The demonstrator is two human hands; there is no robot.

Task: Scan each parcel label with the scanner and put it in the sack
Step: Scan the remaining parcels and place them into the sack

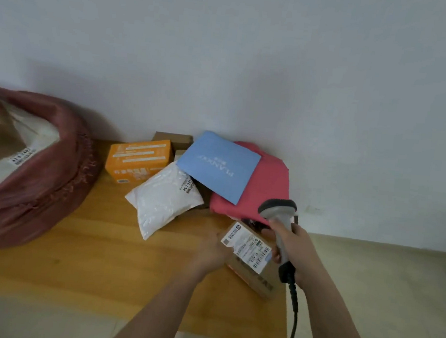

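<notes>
My right hand (294, 248) grips a grey corded scanner (279, 218) by its handle, its head raised above the table's right end. Beside it my left hand (215, 250) holds the left edge of a brown cardboard parcel (256, 278), whose white label (248, 247) faces up. The dark red sack (41, 178) lies open at the table's left end with a brown box and a white bag inside. Still on the table are a white padded mailer (161, 198), an orange box (138, 159), a blue envelope (216, 165) and a pink bag (266, 189).
The wooden table (104, 261) stands against a pale wall. A small brown box (174, 139) sits behind the orange one. The scanner's black cable (292, 325) hangs off the table's right front corner. Beige floor lies to the right, with a dark object at the far right edge.
</notes>
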